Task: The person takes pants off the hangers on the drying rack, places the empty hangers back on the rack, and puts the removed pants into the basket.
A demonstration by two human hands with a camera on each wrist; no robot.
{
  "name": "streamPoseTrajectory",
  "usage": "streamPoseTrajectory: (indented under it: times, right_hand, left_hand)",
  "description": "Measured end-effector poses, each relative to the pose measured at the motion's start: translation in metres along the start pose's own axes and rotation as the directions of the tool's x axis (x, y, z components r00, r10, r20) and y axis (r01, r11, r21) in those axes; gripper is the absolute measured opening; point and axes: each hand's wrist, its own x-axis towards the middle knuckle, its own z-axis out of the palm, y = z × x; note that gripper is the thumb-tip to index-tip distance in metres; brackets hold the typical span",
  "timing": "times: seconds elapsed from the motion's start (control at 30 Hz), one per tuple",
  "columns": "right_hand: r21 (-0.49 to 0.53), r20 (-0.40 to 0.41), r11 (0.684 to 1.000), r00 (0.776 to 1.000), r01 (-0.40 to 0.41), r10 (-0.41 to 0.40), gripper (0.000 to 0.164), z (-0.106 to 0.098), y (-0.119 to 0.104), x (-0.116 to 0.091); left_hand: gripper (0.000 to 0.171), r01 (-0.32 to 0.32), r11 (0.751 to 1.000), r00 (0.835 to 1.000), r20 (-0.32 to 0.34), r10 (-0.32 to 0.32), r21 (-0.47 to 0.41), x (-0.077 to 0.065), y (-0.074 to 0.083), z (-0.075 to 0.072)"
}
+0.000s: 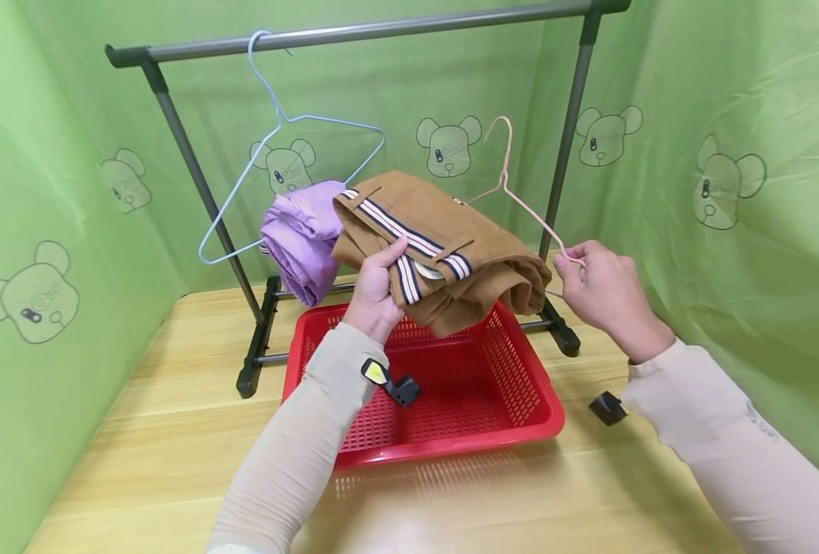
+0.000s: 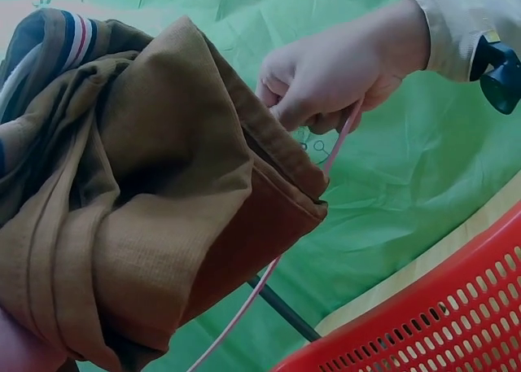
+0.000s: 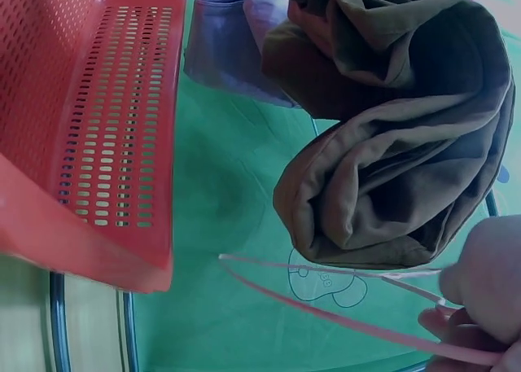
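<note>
Brown trousers (image 1: 444, 223) with a striped waistband hang folded over my left hand (image 1: 375, 296), whose thumb lies on top of the waistband and whose fingers go underneath. My right hand (image 1: 603, 292) pinches one end of a pink hanger (image 1: 530, 211); its hook points up and its other end is hidden behind the trousers. In the left wrist view the hanger (image 2: 342, 136) runs behind the brown cloth (image 2: 179, 144). From the right wrist, the hanger (image 3: 326, 303) appears beside the bunched trousers (image 3: 391, 144), apart from them.
A grey metal rack (image 1: 382, 31) stands on the wooden table (image 1: 160, 431). From its bar hangs a blue hanger (image 1: 239, 181) carrying folded purple trousers (image 1: 305, 238). Below my hands sits a red perforated basket (image 1: 451, 446). Green cloth walls (image 1: 35, 154) surround the table.
</note>
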Motion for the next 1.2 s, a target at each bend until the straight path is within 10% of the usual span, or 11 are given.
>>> streamPoseTrajectory:
  times: [0.47,1.2]
  right_hand:
    - [0.041,-0.231,0.995,0.97,0.088,-0.076,0.032,0.013,0.004,0.005]
    - [0.084,-0.306,0.99,0.949,0.109,-0.078,0.031,0.016,-0.004,0.015]
  left_hand:
    - [0.012,0.067,0.998,0.998,-0.002,-0.067,0.017,-0.004,-0.001,-0.006]
    - [0.016,0.131,0.991,0.991,-0.026,-0.13,0.035,-0.014,0.002,-0.015]
